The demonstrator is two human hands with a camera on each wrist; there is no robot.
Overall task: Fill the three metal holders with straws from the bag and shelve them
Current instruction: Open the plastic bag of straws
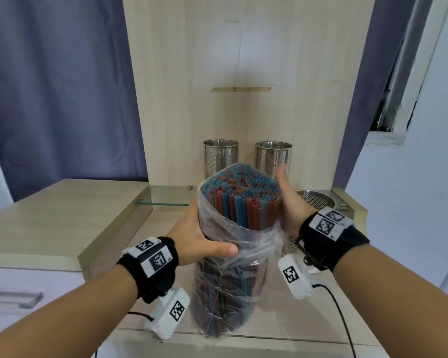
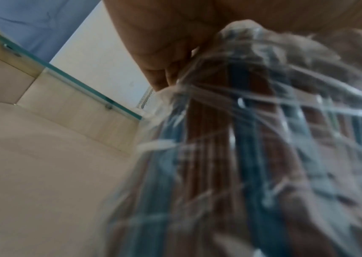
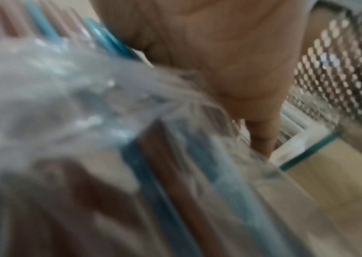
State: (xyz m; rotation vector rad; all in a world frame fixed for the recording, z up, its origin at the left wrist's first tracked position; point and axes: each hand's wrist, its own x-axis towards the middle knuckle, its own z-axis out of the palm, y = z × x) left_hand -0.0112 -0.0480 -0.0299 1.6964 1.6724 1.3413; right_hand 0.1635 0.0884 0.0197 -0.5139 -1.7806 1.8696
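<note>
A clear plastic bag point(image 1: 225, 285) full of red and blue straws point(image 1: 241, 200) stands upright on the wooden counter. My left hand point(image 1: 202, 241) grips the bag's left side, thumb across the front. Against the upper right of the bundle, my right hand point(image 1: 287, 202) wraps around it. The bag's mouth is rolled down, so the straw tops stick out. Two perforated metal holders point(image 1: 221, 157) point(image 1: 273, 158) stand on the glass shelf behind. A third holder point(image 1: 318, 200) sits low at the right, mostly behind my right wrist. Both wrist views show blurred plastic point(image 2: 263, 139) point(image 3: 65, 97) and straws.
A glass shelf point(image 1: 166, 196) runs along the back wooden panel point(image 1: 243, 73). A raised wooden counter point(image 1: 62, 218) lies to the left, with a drawer handle point(image 1: 13, 298) below it. Purple curtains point(image 1: 57, 86) hang on both sides. Cables trail from the wrist cameras.
</note>
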